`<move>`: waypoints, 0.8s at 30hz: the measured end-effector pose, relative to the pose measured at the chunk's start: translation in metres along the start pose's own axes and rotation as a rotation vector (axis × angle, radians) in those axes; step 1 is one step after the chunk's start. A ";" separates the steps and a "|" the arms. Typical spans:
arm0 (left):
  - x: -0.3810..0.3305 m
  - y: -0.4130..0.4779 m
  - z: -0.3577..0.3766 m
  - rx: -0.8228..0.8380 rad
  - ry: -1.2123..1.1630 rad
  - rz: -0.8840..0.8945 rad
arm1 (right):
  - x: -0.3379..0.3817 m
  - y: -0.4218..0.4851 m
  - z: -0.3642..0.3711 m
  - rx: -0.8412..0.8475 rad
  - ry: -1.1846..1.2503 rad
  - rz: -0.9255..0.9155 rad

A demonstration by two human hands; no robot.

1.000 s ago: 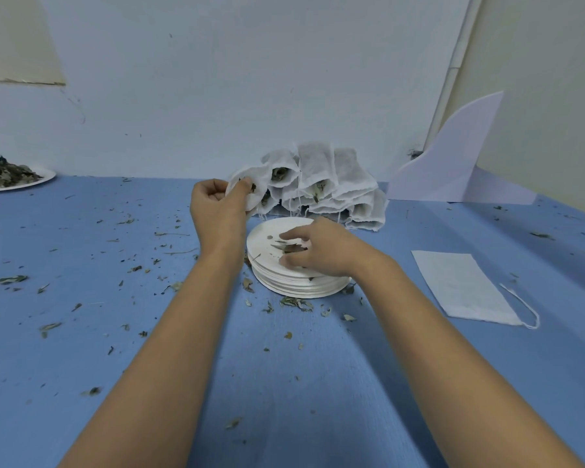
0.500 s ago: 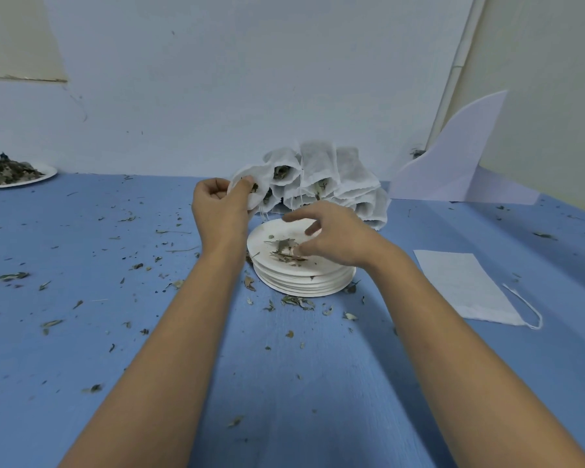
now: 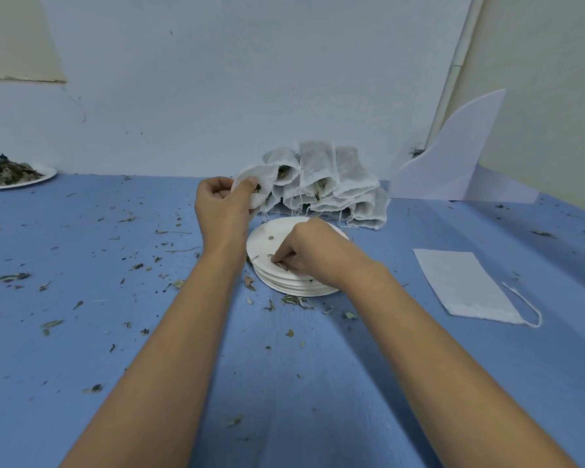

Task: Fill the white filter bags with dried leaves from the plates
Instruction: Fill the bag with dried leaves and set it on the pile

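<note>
A plate heaped with dried leaves (image 3: 31,179) is sitting at the far ten o'clock edge of the blue table (image 3: 115,332). The left hand (image 3: 222,207) is holding a white filter bag (image 3: 255,189), its grip curled round the bag's mouth, at eleven o'clock of the stack of plates (image 3: 274,265). The right hand (image 3: 313,255) is pinching leaf scraps (image 3: 281,263) on the top plate. Filled bags (image 3: 335,184) are lying heaped at one o'clock of the stack, and a flat empty bag (image 3: 463,285) is lying at three o'clock.
</note>
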State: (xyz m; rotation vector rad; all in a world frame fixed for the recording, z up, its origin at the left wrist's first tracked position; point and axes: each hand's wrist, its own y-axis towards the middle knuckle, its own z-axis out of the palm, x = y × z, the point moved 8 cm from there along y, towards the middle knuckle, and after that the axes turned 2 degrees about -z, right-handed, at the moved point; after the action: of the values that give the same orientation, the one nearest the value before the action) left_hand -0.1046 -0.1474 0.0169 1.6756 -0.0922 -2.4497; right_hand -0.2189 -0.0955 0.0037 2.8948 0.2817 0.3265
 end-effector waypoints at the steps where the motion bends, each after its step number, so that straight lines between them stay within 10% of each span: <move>1: -0.001 0.000 0.001 0.013 -0.010 0.000 | 0.001 0.001 0.001 -0.022 -0.003 -0.005; 9: 0.001 0.000 0.005 0.063 0.013 0.022 | -0.019 -0.001 -0.010 -0.199 0.260 0.181; 15: 0.009 -0.002 0.011 0.128 0.195 0.042 | -0.055 -0.017 -0.027 -0.377 1.367 0.427; 24: 0.011 -0.013 0.030 0.330 0.234 0.044 | -0.049 -0.014 -0.034 -0.441 1.106 0.409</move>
State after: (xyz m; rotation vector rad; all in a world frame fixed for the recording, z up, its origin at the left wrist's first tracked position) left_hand -0.1381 -0.1377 0.0157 2.0536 -0.5218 -2.2822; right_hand -0.2762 -0.0861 0.0233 2.0309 -0.2157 1.7666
